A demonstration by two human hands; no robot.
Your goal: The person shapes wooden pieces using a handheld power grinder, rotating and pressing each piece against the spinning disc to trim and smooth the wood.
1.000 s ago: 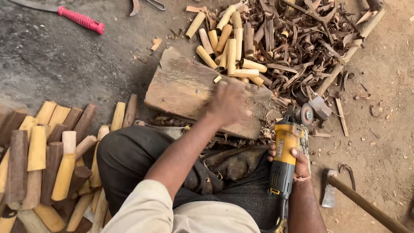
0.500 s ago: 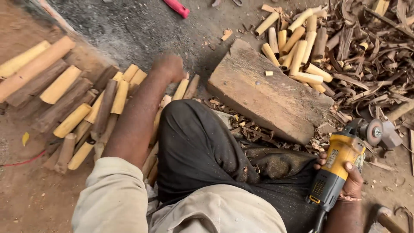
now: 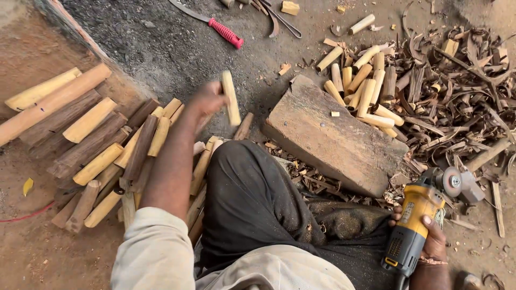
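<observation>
My left hand point(image 3: 207, 102) grips a short peeled wooden stick point(image 3: 231, 98) and holds it upright in the air, just above the right end of a pile of raw and peeled sticks point(image 3: 91, 150). My right hand point(image 3: 430, 239) is closed around the body of a yellow angle grinder point(image 3: 416, 223), whose disc point(image 3: 450, 181) rests low by the near right corner of a thick wooden block point(image 3: 333, 137). My dark-trousered knee lies between both hands.
A heap of peeled sticks point(image 3: 360, 86) lies beyond the block, with bark strips and shavings point(image 3: 457, 96) to its right. A red-handled knife point(image 3: 212, 24) and metal tongs point(image 3: 279, 21) lie on the far ground. A red wire point(image 3: 27, 215) runs at left.
My left hand went from the block over to the stick pile on the left and has now lifted one peeled stick out of it. The grinder hand stayed put while my view swung left.
</observation>
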